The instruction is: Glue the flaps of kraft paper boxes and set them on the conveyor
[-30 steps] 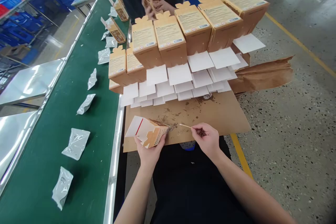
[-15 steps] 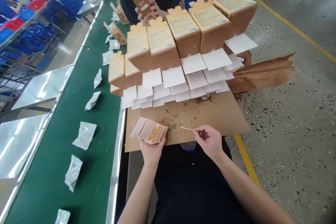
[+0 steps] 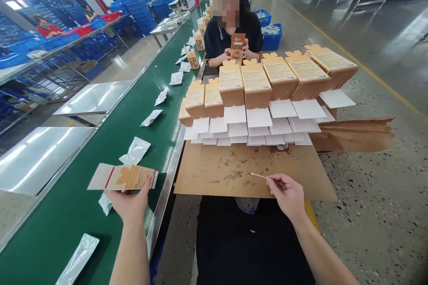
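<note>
My left hand [image 3: 130, 200] grips a small cardboard box [image 3: 133, 177] with a white flap and a red strip, holding it over the green conveyor belt [image 3: 43, 236]. Beneath and around that box lie silver packets [image 3: 135, 150] on the belt. Between thumb and fingers, my right hand [image 3: 287, 193] pinches a thin cotton swab [image 3: 259, 175], its tip pointing left above the stained cardboard sheet [image 3: 207, 182]. Beyond the sheet, rows of brown boxes [image 3: 257, 91] are stacked on their sides, their white flaps [image 3: 259, 118] toward me.
Across the stack a co-worker [image 3: 214, 40] holds up a brown box [image 3: 238, 44]. The belt's metal edge [image 3: 167, 173] runs between belt and cardboard sheet. Crumpled brown paper [image 3: 361, 136] sticks out at right. Blue crates [image 3: 272, 38] stand behind the co-worker.
My left hand has carried the box leftward from the cardboard sheet to over the belt. The swab stays in my right hand above the sheet. The view has tilted up, showing more of the room.
</note>
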Demonstrator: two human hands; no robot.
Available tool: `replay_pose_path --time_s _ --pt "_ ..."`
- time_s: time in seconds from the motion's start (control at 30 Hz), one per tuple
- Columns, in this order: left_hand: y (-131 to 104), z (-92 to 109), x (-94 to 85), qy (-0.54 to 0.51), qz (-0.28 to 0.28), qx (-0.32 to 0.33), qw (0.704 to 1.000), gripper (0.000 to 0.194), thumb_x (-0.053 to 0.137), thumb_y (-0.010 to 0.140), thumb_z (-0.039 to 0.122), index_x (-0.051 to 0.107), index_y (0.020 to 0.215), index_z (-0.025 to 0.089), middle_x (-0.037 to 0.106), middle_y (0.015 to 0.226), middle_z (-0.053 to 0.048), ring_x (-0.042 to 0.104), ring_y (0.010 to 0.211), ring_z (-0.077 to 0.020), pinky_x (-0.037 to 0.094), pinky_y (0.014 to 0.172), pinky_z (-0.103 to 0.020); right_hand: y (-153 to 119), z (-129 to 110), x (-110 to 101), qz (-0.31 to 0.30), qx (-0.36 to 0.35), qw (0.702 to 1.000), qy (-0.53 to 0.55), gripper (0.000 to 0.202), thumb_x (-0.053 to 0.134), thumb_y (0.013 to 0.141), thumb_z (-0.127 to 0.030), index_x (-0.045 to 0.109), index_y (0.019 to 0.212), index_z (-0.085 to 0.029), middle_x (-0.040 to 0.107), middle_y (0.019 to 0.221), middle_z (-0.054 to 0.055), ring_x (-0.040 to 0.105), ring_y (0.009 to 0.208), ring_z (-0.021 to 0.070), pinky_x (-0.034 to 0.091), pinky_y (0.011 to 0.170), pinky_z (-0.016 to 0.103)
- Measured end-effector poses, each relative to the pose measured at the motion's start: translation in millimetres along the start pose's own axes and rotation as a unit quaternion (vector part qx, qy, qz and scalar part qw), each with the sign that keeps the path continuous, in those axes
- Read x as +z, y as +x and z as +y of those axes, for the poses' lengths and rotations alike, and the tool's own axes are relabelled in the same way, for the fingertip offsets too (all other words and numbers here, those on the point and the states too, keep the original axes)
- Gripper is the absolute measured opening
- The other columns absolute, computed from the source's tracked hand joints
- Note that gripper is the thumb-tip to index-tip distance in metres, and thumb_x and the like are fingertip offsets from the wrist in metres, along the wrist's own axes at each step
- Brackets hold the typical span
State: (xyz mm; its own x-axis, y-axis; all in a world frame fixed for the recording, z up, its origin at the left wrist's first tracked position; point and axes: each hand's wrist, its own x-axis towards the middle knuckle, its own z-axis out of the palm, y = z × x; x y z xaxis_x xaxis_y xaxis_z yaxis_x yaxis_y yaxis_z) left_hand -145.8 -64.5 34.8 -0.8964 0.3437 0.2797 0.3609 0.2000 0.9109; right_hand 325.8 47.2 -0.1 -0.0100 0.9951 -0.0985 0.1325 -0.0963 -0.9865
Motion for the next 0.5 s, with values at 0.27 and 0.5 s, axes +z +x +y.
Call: replay_pose_path --time_s 0.27,0.5 --pt "9.6 -23.6 22.0 -0.001 -0.022 -0.111 0.994 0.100 0.110 0.046 0.029 0.049 0.126 0.028 0.073 0.145 -0.017 0.077 0.145 -0.0441 0.060 0.129 -0.070 6.9 -5.9 -7.8 0.000 -0.029 0.997 -0.077 0.060 0.086 0.090 -0.088 0.090 0.083 -0.028 0.083 0.070 0.010 0.074 0.055 0.0290 0.070 0.054 0.044" --pt "9.8 -32.1 38.8 0.012 -0.021 -0.067 0.997 0.094 0.108 0.061 0.033 0.052 0.136 0.026 0.076 0.139 -0.015 0.080 0.136 -0.0380 0.064 0.123 -0.065 8.5 -4.6 -18.5 0.003 -0.009 0.996 -0.086 0.045 0.096 0.082 -0.075 0.091 0.081 -0.029 0.085 0.071 0.011 0.079 0.055 0.0335 0.074 0.054 0.046"
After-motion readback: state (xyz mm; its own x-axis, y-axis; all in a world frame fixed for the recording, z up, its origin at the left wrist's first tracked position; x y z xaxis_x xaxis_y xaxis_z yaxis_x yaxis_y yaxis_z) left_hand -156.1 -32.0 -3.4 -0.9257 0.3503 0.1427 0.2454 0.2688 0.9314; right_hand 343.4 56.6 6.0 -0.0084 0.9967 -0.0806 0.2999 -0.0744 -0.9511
